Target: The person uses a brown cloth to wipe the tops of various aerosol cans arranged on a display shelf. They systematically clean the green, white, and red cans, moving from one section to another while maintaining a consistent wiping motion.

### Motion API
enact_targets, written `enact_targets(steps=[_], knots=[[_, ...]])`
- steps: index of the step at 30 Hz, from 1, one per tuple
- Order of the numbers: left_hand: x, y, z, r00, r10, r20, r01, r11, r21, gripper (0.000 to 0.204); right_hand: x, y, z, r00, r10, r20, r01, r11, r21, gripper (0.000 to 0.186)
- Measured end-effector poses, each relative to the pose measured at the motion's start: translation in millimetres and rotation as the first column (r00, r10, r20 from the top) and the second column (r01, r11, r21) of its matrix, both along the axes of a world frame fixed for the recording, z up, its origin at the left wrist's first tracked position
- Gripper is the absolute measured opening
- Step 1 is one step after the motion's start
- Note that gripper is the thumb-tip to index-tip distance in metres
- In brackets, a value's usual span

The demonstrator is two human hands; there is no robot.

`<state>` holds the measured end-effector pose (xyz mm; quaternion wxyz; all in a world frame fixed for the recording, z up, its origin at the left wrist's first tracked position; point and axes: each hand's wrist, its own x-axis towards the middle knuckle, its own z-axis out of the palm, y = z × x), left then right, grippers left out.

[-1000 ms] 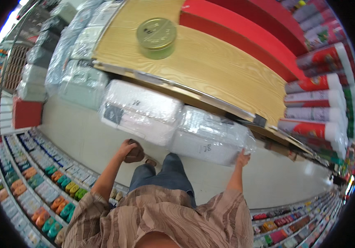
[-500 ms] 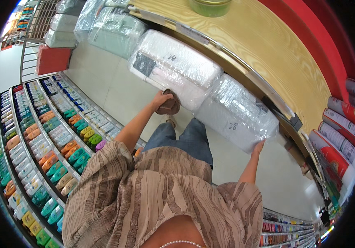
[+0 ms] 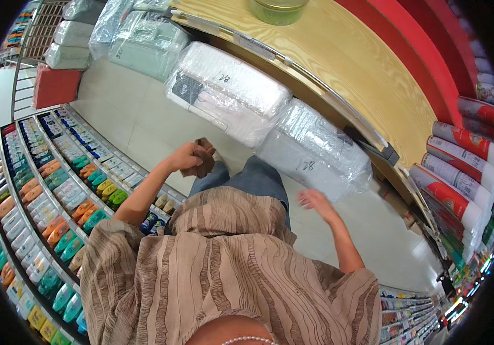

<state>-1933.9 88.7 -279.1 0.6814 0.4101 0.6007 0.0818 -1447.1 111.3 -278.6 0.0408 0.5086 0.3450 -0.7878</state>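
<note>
My left hand [image 3: 184, 157] is closed on a bunched brown cloth [image 3: 203, 160], held up in front of my left leg. My right hand [image 3: 314, 201] is in the air with its fingers apart, holding nothing. It is nearest to a plastic-wrapped white package [image 3: 322, 158] with dark handwritten marks, and a small gap seems to lie between them. To the left of that package, end to end with it, lies another wrapped white package [image 3: 230, 86] with a dark patch on its side. Both lie along the front of a wooden shelf [image 3: 327, 57].
A pale green wrapped package [image 3: 149, 46] and a red box [image 3: 56, 86] continue the row leftward. Shelves of coloured bottles [image 3: 57, 201] curve along my left. Red-and-white cans [image 3: 448, 190] stand at the right. A green round tin [image 3: 278, 10] sits on the wooden shelf.
My right hand has come away from the right package's near corner and moved left. My left hand has drawn back leftward and nearer to me with the brown cloth.
</note>
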Motion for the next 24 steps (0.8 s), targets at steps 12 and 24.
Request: enact_targets(steps=[12, 24], knots=[[0, -50, 70, 0.928, -0.372, -0.024, 0.372, 0.928, -0.008, 0.068, -97, 6, 74, 0.995, -0.058, -0.086, 0.052, 0.996, -0.066, 0.028], [-57, -109, 62, 0.982, -0.152, -0.11, 0.186, 0.875, 0.447, 0.029, -203, 2, -40, 0.829, 0.4, 0.391, -0.555, 0.509, 0.657, 0.037]])
